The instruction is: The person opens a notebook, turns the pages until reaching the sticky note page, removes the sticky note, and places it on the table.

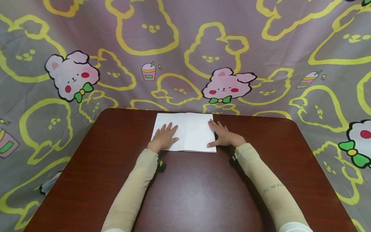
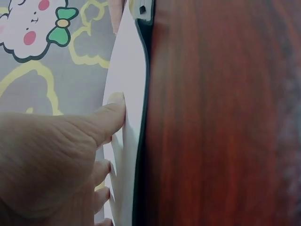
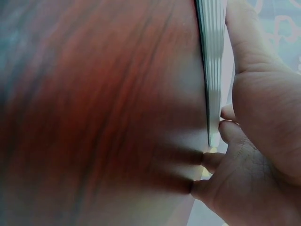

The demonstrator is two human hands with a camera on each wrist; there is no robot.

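An open notebook (image 1: 195,133) with blank white pages lies flat at the far side of the table. My left hand (image 1: 164,138) rests on its left page with fingers spread; in the left wrist view the thumb (image 2: 113,115) and fingertips touch the paper (image 2: 127,70) above a dark cover. Over the right edge of the notebook lies my right hand (image 1: 225,136), thumb and a forward finger on the page. From the right wrist view, the stacked page edges (image 3: 214,70) show beside the thumb, and two fingertips of this hand (image 3: 254,155) touch the tabletop past the corner.
The dark red-brown table (image 1: 185,193) has rounded far corners. Behind it and along both sides hangs a grey curtain (image 1: 174,64) printed with yellow outlines and rabbit faces. A small black device (image 1: 161,165) is strapped at the left wrist, another (image 1: 233,159) at the right.
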